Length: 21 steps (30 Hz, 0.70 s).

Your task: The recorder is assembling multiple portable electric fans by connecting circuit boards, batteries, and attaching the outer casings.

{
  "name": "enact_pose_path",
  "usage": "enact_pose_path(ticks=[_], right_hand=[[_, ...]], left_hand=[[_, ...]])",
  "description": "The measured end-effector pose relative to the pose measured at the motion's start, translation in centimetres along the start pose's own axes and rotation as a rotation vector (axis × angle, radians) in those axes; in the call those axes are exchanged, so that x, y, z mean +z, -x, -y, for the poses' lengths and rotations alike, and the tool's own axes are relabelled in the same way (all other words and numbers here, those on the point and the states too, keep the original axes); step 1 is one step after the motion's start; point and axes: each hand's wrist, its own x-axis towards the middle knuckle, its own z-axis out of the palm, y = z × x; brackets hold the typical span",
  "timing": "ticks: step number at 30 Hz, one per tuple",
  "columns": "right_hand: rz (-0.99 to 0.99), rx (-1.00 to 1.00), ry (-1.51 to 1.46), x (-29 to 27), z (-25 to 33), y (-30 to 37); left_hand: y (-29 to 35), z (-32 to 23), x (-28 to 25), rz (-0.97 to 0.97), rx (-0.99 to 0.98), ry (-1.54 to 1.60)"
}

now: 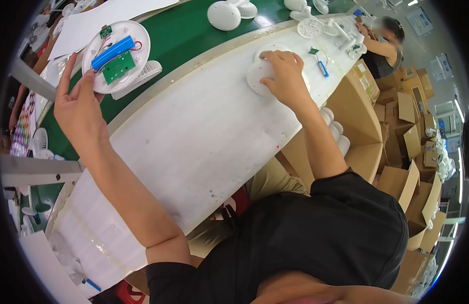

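Observation:
My left hand (82,111) grips the lower left rim of a white round fan base (141,57), index finger stretched out past it. Its inner side faces up, showing a blue battery cell (113,52), a green circuit board (119,68), a smaller board (106,31) and thin red wires. A white ribbed fan head (146,73) shows beside and under the base, over the green belt. On the white table, my right hand (285,73) has its fingers curled over white round covers (257,78), at least two of them overlapping. The palm hides part of them.
The green conveyor belt (186,38) runs behind the white table (194,121), carrying another white fan (224,16). Right of my right hand lies a blue cell with a small board (322,69). A cardboard box (358,109) holds white round parts. Another person (386,48) works at the far right.

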Motion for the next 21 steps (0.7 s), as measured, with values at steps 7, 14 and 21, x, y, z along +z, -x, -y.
enact_pose_path(ticks=[7, 14, 21], right_hand=[[0.265, 0.068, -0.676, -3.1, 7.5, -5.8], [0.101, 0.046, -1.631, -0.4, 16.5, -12.8], [0.054, 0.224, -1.585, 2.0, 19.0, -14.7]], left_hand=[[-0.5, 1.2, -0.7, -0.026, 0.026, -0.017], [0.1, 0.5, 0.0, -0.02, 0.06, -0.213], [1.0, 0.3, 1.2, -0.022, -0.034, -0.132]])
